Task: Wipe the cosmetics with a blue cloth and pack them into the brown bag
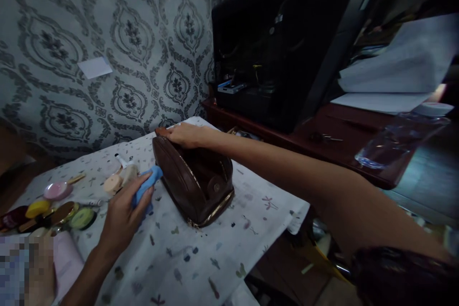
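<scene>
Fingers [133, 187] and thumb of the left hand [120, 217] closed round a crumpled blue cloth [152, 177], palm side hidden. Held low, close beside the near left side of a brown zippered toiletry bag [179, 177]; contact with the bag hard to tell. Right hand [186, 135] across at the far upper end of the same bag, gripping the rim there, fingertips mostly out of sight. Right forearm stretched over the bag's mouth, dark sleeve [398, 267] near the elbow.

Bag upright on a white printed tablecloth [215, 253], zipper undone and mouth gaping, round snap on an inner flap.

Just beyond the left hand, a round beige item [113, 184] and a white tube [124, 160]. Farther left, a loose cluster of cosmetics: pink oval compact [57, 190], yellow round case [38, 209], gold-rimmed compact [65, 213], green round case [82, 218].

Outward to the right, a reddish-brown stand [344, 124] bearing a black television [276, 52], keys [324, 137], a clear plastic bottle [398, 138] on its side and white papers [390, 67]. Behind everything, grey damask wallpaper [132, 33].
</scene>
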Available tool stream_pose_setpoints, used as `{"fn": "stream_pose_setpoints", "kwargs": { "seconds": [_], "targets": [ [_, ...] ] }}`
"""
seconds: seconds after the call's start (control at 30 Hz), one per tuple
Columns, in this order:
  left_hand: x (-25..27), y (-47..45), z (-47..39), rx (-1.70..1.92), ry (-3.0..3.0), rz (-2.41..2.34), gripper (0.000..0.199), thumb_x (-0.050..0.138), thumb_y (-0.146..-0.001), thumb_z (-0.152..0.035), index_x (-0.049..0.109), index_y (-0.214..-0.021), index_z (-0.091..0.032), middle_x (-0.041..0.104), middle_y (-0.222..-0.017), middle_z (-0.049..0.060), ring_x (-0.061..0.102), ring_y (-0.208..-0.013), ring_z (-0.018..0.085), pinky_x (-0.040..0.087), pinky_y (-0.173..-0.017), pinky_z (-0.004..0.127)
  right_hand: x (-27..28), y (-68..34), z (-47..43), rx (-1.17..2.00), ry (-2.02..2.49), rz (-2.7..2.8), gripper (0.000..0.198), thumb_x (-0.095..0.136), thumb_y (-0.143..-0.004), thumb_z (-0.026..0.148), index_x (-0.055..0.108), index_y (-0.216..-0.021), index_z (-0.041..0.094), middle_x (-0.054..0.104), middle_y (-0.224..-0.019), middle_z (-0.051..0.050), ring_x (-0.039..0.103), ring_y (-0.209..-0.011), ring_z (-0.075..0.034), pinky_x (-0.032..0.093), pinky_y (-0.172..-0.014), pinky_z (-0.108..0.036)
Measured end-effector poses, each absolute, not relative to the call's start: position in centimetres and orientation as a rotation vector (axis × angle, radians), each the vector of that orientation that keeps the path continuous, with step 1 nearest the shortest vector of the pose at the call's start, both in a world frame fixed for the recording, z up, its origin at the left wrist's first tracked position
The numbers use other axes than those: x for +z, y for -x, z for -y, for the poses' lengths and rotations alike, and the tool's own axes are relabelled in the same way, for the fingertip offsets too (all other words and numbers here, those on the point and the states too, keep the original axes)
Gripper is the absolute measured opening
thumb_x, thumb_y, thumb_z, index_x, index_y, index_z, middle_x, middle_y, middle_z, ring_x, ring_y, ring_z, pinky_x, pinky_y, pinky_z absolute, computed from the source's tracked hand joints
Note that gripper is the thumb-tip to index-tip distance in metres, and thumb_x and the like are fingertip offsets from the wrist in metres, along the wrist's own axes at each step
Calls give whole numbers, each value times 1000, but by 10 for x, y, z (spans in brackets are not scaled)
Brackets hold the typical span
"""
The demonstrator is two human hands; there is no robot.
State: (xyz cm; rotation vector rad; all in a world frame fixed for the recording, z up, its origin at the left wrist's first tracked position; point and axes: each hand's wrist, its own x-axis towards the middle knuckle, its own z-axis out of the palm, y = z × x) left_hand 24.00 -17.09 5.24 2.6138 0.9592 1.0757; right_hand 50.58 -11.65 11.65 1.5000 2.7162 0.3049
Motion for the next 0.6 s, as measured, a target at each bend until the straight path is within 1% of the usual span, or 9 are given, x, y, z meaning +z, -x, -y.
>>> {"fn": "stream_pose_setpoints", "kwargs": {
  "seconds": [0.1, 0.17, 0.27, 0.33, 0.4, 0.5, 0.6],
  "targets": [
    [40, -215, 173, 1002, -2636, -1014, 41, 48, -95, -53, 66, -116, -22, 73, -115, 9, 71, -102, 27, 59, -88, 39, 127, -518, 128, 456, -1573, -2563, 28, 51, -89, 7, 64, -114, 8, 67, -119, -19, 62, -112, -28, 49, -89, -39],
    [29, -199, 175, 930, -2674, -1020, 41, 48, -95, -53, 66, -115, -23, 74, -112, 7, 73, -96, 25, 62, -82, 37, 125, -524, 131, 493, -1563, -2516, 25, 52, -90, 10, 65, -111, 9, 68, -117, -17, 62, -113, -28, 48, -92, -40],
    [13, -178, 181, 856, -2753, -1012, 39, 48, -95, -52, 65, -119, -26, 75, -113, 4, 74, -97, 24, 62, -85, 36, 119, -527, 130, 489, -1553, -2508, 23, 49, -93, 12, 67, -107, 12, 69, -118, -15, 62, -112, -26, 46, -93, -40],
    [5, -168, 187, 794, -2809, -1005, 39, 48, -96, -52, 64, -123, -28, 74, -115, 2, 73, -101, 24, 62, -87, 35, 116, -525, 129, 497, -1579, -2498, 23, 48, -93, 12, 67, -106, 13, 69, -118, -15, 63, -110, -26, 47, -90, -38],
    [-1, -159, 195, 748, -2857, -1004, 40, 47, -96, -51, 63, -126, -30, 74, -116, 1, 73, -103, 23, 62, -85, 32, 117, -523, 128, 512, -1608, -2471, 22, 49, -93, 13, 68, -105, 13, 69, -117, -16, 65, -107, -26, 47, -87, -37],
    [-5, -149, 206, 705, -2910, -1003, 40, 47, -96, -50, 62, -129, -33, 75, -114, 0, 74, -99, 23, 63, -80, 28, 119, -520, 127, 509, -1615, -2452, 23, 49, -93, 13, 69, -105, 13, 70, -116, -16, 66, -103, -26, 47, -84, -36],
    [-5, -141, 214, 713, -2961, -1001, 38, 48, -96, -52, 64, -127, -36, 76, -110, 1, 75, -93, 24, 64, -77, 30, 119, -519, 126, 488, -1616, -2446, 23, 49, -93, 12, 70, -103, 13, 71, -111, -16, 66, -103, -26, 46, -83, -35]
  ]
}}
